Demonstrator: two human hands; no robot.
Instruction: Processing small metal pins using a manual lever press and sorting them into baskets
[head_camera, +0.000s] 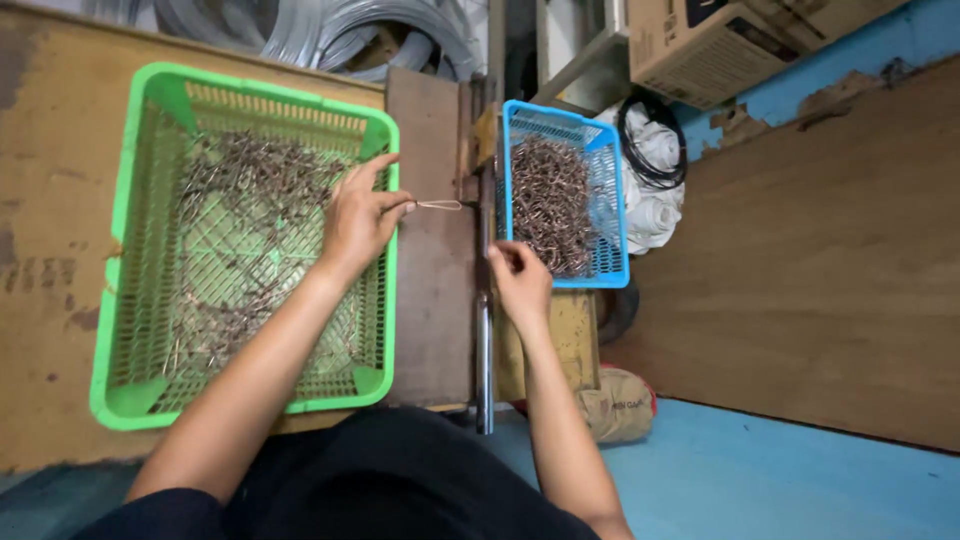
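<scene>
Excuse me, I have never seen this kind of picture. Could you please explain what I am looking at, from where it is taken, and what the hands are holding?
There is no machine here, only a person working with two bare hands. The one picture comes from a camera worn on the person's head, looking down, so you see the arms from above.

The left hand pinches a thin bent wire piece at the edge of a green basket, which holds scattered thin wire pieces. The right hand rests by an upright metal bar on a brown board; I cannot tell whether it holds anything. Next to it, a blue basket is heaped with bent wire pieces. Behind are coils of wire and a cardboard box.
</scene>
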